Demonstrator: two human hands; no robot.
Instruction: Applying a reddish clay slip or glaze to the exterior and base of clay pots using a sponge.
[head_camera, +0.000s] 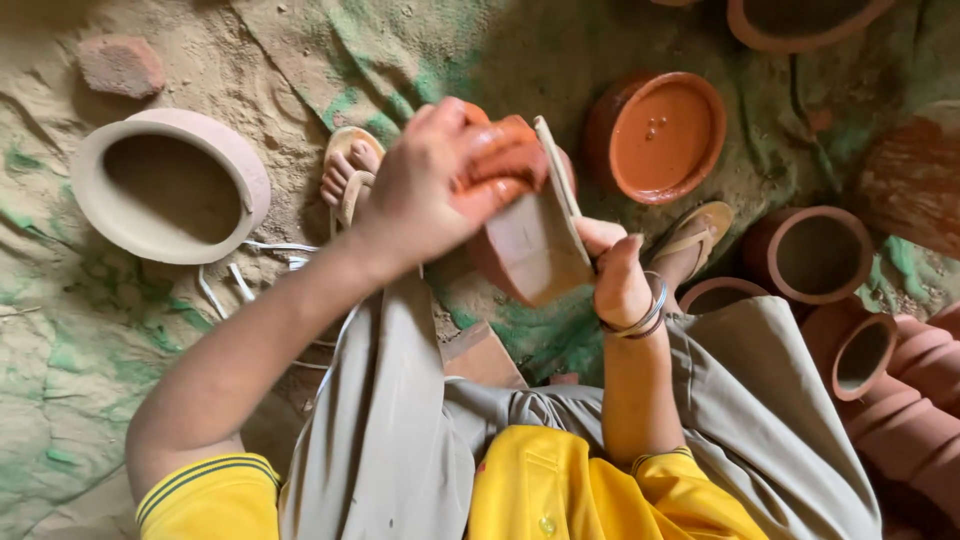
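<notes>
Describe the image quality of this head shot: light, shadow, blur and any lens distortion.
Head view: soft, even daylight without glare; the left hand rubbing an orange cloth is smeared by motion blur, while the right hand and the reddish-brown clay piece it holds look sharper; shade darkens the top middle near the orange clay dish; the pale unfired clay ring bulges slightly toward the wide-angle edge.

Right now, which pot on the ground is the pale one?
The big pot on the left. It is pale grey-pink, while the other pots on the right are reddish-brown.

Pale clay ring (170, 185), terracotta dish (655, 135)
</notes>
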